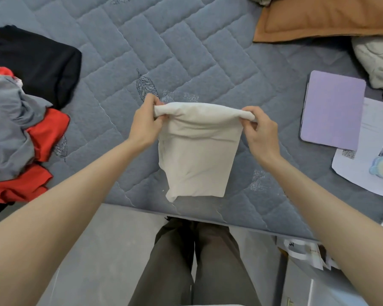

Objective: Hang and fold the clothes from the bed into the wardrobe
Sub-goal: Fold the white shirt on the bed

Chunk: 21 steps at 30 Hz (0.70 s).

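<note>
The left hand [145,122] and right hand [261,134] each pinch a top corner of the cream cloth [199,149], held over the bed [186,51]. Lots left — the pile of clothes [20,133] waits unfolded; no wardrobe shows.

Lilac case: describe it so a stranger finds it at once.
Start at the grey quilted bed and go to its right side, below the orange pillow. There a flat lilac case overlaps a white printed sheet. It alone is purple, smooth and rectangular, unlike the crumpled pale clothes nearby.
</note>
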Motion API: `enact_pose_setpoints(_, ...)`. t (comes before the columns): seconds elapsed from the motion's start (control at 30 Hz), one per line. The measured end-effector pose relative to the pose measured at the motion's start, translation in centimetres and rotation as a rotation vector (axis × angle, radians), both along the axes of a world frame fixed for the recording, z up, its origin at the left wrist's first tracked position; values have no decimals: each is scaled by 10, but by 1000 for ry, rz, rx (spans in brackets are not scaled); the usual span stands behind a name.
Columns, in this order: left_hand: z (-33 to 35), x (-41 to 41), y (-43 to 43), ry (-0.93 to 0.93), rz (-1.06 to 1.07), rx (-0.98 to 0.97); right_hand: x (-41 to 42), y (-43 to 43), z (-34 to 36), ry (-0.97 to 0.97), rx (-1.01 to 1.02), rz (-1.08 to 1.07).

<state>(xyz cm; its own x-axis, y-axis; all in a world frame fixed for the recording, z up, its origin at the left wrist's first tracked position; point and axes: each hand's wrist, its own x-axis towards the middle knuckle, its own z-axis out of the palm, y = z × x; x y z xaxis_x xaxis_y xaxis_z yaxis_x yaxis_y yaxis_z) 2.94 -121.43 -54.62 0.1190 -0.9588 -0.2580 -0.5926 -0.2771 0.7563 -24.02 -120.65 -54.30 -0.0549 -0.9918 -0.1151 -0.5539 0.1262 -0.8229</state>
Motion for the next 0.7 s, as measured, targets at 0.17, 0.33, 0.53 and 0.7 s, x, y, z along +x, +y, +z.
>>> enact_pose_setpoints(0.17, -21, -5, 38, 13, -48, 68, -11, 40, -18, 188, 93, 157)
enact_pose_setpoints(0.33, -52, 6, 96, -33, -265, 203, -19, 95, -49, 298, 398, 400)
enact_pose_setpoints(0.53, -75, 10, 125, -57, -220, 444, -11, 119, -69, 353, 582, 244)
enact_pose_setpoints(0.7, -88, -6, 108, -2, 281, 375, 16, 101, -87, 14, 665, -245)
